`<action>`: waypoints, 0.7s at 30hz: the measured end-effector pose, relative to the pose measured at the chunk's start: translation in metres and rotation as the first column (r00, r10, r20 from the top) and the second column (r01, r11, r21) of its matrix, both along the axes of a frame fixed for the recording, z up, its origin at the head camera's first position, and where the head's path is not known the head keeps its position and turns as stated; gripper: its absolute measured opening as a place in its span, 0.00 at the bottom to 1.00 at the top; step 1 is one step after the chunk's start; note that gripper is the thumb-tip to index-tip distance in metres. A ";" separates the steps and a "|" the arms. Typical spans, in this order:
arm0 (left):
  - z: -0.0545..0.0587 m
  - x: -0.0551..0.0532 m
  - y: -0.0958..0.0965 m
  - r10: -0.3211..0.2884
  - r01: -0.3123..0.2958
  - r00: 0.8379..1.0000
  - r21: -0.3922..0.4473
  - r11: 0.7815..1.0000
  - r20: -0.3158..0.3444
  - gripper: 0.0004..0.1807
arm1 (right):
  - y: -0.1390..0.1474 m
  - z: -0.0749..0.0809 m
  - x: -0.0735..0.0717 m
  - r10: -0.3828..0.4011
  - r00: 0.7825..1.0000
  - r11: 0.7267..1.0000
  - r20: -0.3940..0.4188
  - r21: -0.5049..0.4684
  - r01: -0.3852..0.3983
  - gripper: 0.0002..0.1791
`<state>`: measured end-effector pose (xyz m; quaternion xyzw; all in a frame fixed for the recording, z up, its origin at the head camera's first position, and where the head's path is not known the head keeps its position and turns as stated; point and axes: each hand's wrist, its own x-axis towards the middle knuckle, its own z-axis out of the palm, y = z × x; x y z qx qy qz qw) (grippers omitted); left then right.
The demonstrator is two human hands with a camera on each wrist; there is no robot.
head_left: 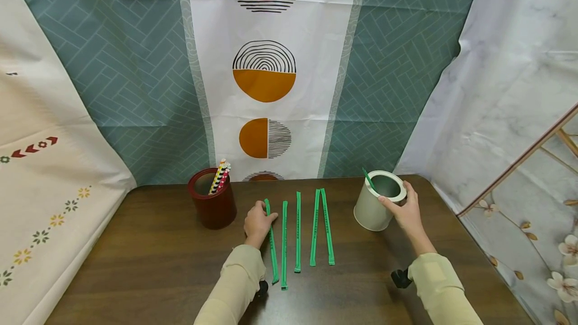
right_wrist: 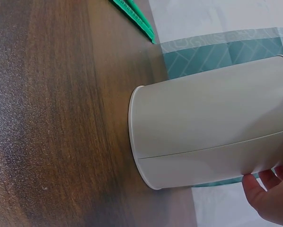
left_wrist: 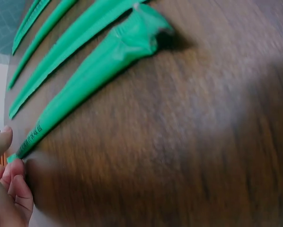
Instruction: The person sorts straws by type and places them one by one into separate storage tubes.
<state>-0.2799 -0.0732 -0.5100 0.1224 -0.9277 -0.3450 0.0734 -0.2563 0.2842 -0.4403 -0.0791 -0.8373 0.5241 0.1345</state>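
Note:
Several slim green wrapped straws with dark print lie on the brown table. My left hand (head_left: pixel 257 223) is at the far end of the leftmost green straw (head_left: pixel 274 260), its fingers touching the straw. In the left wrist view the thumb stands apart from that straw (left_wrist: pixel 80 90), which lies flat. My right hand (head_left: pixel 408 214) grips the rim of an off-white can (head_left: pixel 372 210), thumb at the near side and fingers round the right. The can stands upright, with one green straw (head_left: pixel 368 178) leaning out. Its side (right_wrist: pixel 207 118) fills much of the right wrist view.
A dark red-brown holder (head_left: pixel 213 210) stands at the back left, with a few patterned sticks (head_left: pixel 220 177) in it. More green straws (head_left: pixel 298 232) lie in a row between the hands. Patterned cloth (head_left: pixel 266 134) hangs behind the table (head_left: pixel 149 260).

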 end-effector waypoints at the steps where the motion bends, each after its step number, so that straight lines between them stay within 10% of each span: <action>1: 0.000 0.000 -0.001 -0.003 0.003 1.000 -0.003 1.000 0.001 0.20 | 0.000 0.000 0.000 -0.001 1.000 1.000 0.000 0.000 0.001 0.49; 21: 0.010 -0.002 -0.003 -0.004 0.005 0.997 -0.013 1.000 0.083 0.14 | 0.000 0.000 0.000 0.012 1.000 1.000 -0.009 -0.004 -0.012 0.48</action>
